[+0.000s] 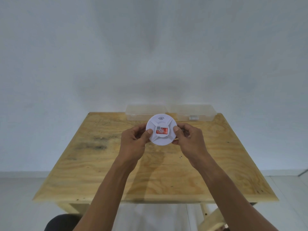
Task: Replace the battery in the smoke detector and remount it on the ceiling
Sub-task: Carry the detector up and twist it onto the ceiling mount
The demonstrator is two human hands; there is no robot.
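Observation:
I hold a round white smoke detector above the wooden table, its face turned toward me. A red label with a small code square sits at its centre, and a wave symbol is printed near its top rim. My left hand grips its left edge, thumb on the face. My right hand grips the right edge the same way. No battery shows outside the boxes.
Two clear plastic boxes stand at the table's far edge against the white wall: one behind the detector, another to the right with a small pale object inside. A wooden stool part shows below the table's front right.

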